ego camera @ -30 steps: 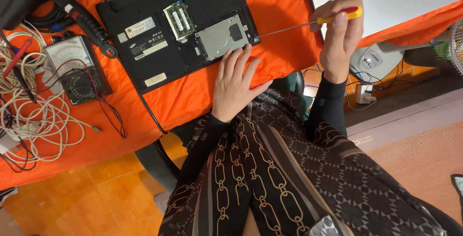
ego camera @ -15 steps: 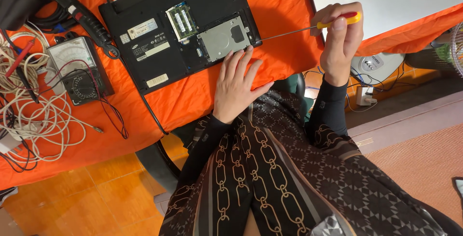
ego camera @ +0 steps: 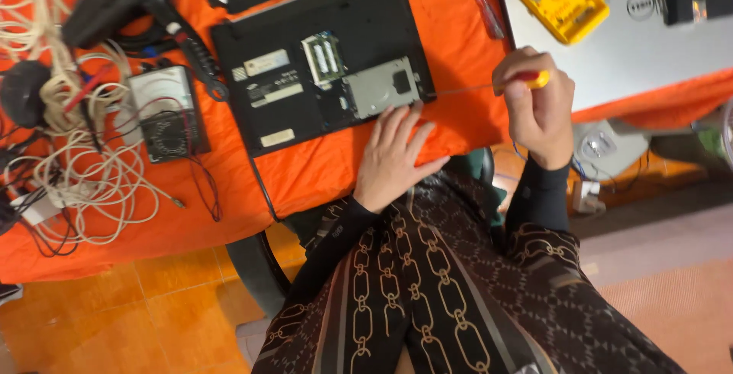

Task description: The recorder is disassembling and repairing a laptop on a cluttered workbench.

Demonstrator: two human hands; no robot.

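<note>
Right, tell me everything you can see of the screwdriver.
The screwdriver has a thin, bare metal shaft and a handle that looks like plastic, red with a yellow end. It lies nearly level above the orange cloth. The right hand grips the handle, fingers wrapped round it, so most of the handle is hidden. The tip points at the edge of the open black laptop, by its silver drive bay; whether it touches cannot be told. The left hand is clear of it.
</note>
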